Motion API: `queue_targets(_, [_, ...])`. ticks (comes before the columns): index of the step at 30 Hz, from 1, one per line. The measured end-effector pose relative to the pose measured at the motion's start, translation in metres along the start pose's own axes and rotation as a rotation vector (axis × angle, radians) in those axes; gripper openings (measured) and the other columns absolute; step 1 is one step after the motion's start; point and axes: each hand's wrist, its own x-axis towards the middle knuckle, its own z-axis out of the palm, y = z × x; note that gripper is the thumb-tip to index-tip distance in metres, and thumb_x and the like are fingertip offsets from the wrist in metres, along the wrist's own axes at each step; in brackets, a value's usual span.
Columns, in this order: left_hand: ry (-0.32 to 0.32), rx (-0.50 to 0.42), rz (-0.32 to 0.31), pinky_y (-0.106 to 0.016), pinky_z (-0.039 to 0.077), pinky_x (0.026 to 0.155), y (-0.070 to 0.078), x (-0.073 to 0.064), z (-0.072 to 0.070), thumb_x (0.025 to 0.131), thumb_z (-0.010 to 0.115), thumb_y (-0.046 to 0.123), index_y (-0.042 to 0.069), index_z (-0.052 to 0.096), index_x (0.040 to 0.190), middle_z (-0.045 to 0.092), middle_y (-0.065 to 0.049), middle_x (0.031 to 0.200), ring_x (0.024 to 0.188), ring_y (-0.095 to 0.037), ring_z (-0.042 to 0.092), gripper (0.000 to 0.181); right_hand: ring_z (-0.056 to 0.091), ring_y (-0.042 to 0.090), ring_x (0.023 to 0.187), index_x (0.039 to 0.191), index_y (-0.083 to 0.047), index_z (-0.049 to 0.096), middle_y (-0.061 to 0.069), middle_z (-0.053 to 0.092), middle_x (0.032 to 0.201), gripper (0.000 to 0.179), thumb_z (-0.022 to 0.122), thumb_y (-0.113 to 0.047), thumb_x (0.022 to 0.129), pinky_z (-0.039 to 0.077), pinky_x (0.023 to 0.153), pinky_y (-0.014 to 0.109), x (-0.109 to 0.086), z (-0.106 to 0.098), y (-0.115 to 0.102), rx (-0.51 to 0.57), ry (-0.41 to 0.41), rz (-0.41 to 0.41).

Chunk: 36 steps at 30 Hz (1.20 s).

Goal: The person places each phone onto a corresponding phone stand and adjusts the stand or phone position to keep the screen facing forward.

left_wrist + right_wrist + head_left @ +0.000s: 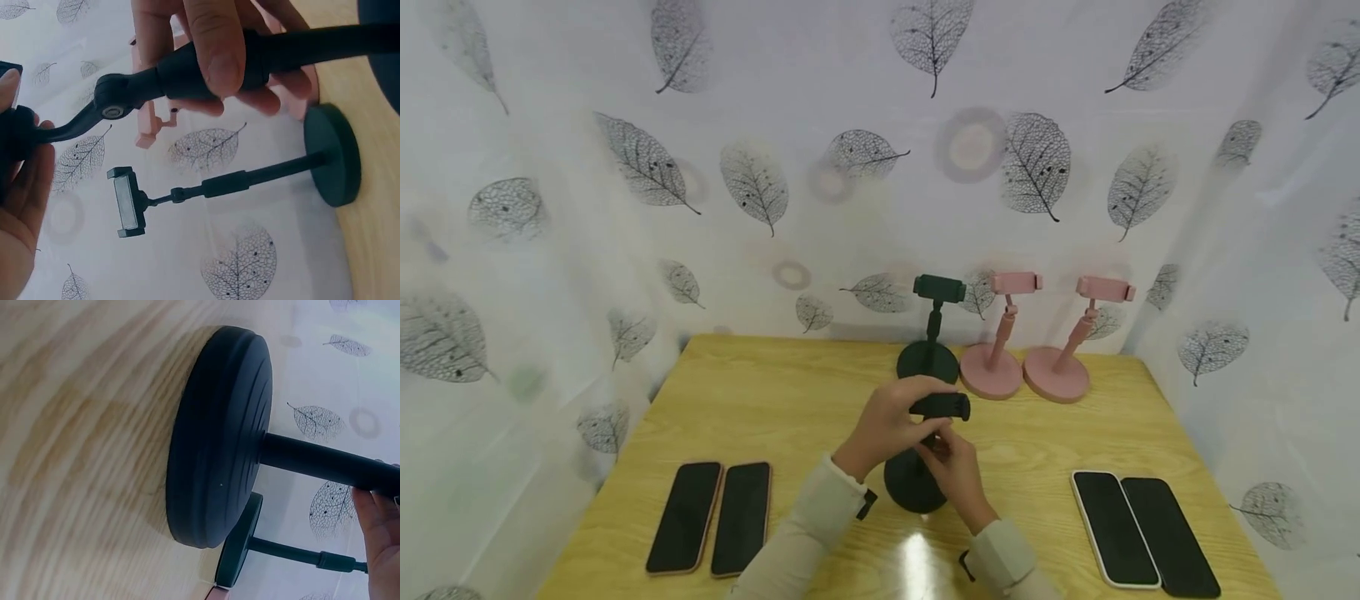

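Observation:
A black phone stand stands upright on the table, its round base (908, 490) flat on the wood. My left hand (887, 427) holds its clamp head (951, 406), thumb and fingers on either side of the joint behind it. Lower down, my right hand (958, 475) grips the thick collar of the pole, with the thumb across it in the left wrist view. A bent neck (72, 129) and a hinge joint (112, 97) show between the two hands. In the right wrist view the ridged base (219, 444) and bare lower pole (319, 459) are visible.
Behind stand a dark green phone stand (927, 360) and two pink phone stands (991, 373), (1057, 375) in a row. Two phones (685, 518), (742, 518) lie at the left, and two more (1116, 529), (1172, 537) at the right. A leaf-print curtain (865, 242) hangs beyond the wooden table (775, 392).

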Motion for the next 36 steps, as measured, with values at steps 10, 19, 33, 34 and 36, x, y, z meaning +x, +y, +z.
queue_targets(10, [-0.008,-0.064,-0.05,-0.021,0.052,0.085,0.004,0.003,-0.006,0.076,0.078,0.012,0.012,0.068,0.112,0.07,0.0,0.108,0.099,-0.011,0.066,0.038,0.07,0.025,0.087,0.114,-0.009,0.062,0.011,0.069,0.104,0.031,0.068,-0.009,0.084,0.056,0.071,0.023,0.001,0.001,0.0,0.011,-0.035,0.01])
queue_targets(19, [-0.009,0.221,-0.117,-0.03,0.051,0.092,0.002,-0.032,-0.012,0.079,0.076,0.018,0.019,0.034,0.144,0.047,-0.002,0.137,0.121,-0.016,0.053,0.078,0.071,0.025,0.083,0.1,-0.006,0.062,0.01,0.069,0.096,0.021,0.07,-0.004,0.081,0.057,0.069,0.025,0.002,0.001,0.0,-0.01,-0.035,-0.043])
queue_targets(33, [-0.387,0.532,-0.882,-0.06,0.037,0.098,-0.037,-0.174,-0.041,0.08,0.073,0.025,0.0,0.049,0.129,0.041,-0.034,0.133,0.12,-0.05,0.042,0.06,0.071,0.02,0.08,0.099,-0.008,0.063,0.01,0.071,0.095,0.023,0.071,-0.002,0.079,0.057,0.067,0.024,0.0,0.006,0.004,0.096,-0.022,-0.033])
queue_targets(34, [-0.403,0.541,-0.934,-0.062,0.036,0.098,-0.039,-0.18,-0.044,0.079,0.074,0.025,-0.001,0.048,0.13,0.04,-0.036,0.133,0.12,-0.052,0.041,0.063,0.071,0.021,0.081,0.099,-0.009,0.063,0.011,0.071,0.095,0.023,0.071,-0.002,0.079,0.057,0.068,0.024,0.0,0.006,0.003,0.102,-0.027,-0.031])
queue_targets(36, [-0.434,0.564,-1.036,-0.063,0.035,0.097,-0.039,-0.191,-0.05,0.078,0.075,0.026,-0.003,0.044,0.133,0.037,-0.039,0.134,0.12,-0.056,0.039,0.069,0.071,0.019,0.081,0.099,-0.011,0.063,0.01,0.071,0.095,0.023,0.07,-0.003,0.079,0.057,0.068,0.023,0.0,0.006,0.003,0.099,-0.037,-0.026])
